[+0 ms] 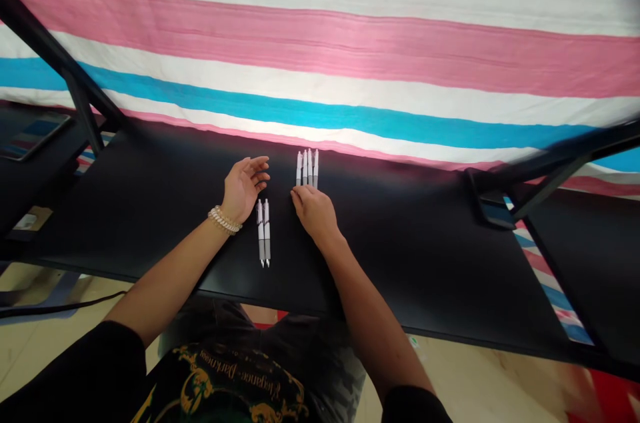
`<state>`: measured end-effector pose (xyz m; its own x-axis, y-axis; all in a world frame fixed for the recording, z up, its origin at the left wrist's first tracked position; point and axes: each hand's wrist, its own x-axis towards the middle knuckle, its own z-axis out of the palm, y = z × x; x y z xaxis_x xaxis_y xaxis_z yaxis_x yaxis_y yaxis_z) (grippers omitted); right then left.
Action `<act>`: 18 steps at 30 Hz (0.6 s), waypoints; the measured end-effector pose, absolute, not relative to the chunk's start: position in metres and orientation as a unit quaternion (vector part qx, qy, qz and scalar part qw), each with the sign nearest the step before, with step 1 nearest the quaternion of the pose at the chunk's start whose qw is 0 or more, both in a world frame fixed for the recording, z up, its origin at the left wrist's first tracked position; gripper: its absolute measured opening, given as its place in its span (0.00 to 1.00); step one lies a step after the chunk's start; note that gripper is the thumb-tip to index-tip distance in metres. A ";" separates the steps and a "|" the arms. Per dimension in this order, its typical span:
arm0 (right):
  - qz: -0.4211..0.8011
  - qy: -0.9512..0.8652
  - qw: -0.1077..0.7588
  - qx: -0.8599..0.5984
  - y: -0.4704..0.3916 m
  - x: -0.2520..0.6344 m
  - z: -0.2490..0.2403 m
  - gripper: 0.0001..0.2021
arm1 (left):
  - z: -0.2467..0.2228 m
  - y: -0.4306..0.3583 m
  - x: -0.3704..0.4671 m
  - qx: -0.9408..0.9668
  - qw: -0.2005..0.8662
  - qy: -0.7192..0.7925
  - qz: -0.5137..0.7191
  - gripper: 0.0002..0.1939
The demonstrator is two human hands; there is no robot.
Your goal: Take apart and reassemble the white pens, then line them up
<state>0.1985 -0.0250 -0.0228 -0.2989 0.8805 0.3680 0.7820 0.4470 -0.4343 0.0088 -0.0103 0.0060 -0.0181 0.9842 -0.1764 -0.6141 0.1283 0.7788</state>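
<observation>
Several white-and-grey click pens (307, 167) lie side by side near the back of the black table. My right hand (316, 211) is closed over their lower ends, which it hides. Closer to the front, two more such pens (264, 230) lie next to each other with their tips toward me. My left hand (243, 188) hovers just up and left of this pair, with a beaded bracelet on the wrist. Its palm faces right, its fingers are loosely bent and apart, and it holds nothing.
A striped cloth (320, 36) hangs behind the black table (410, 243). Black metal supports (83, 100) rise at both sides. At the far left lies a dark flat device (35, 133), with a small brown-and-white item (30, 220) nearer the front.
</observation>
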 end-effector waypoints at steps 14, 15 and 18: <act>0.308 -0.862 0.168 -0.366 -0.055 0.187 0.005 0.03 | 0.004 -0.007 0.006 0.230 0.661 0.359 0.617 0.11; 0.283 -0.862 0.171 -0.385 -0.053 0.187 0.004 0.03 | 0.004 -0.007 0.007 0.235 0.662 0.359 0.615 0.11; 0.254 -0.841 0.196 -0.436 -0.049 0.189 0.000 0.04 | 0.002 -0.008 0.009 0.265 0.654 0.361 0.609 0.09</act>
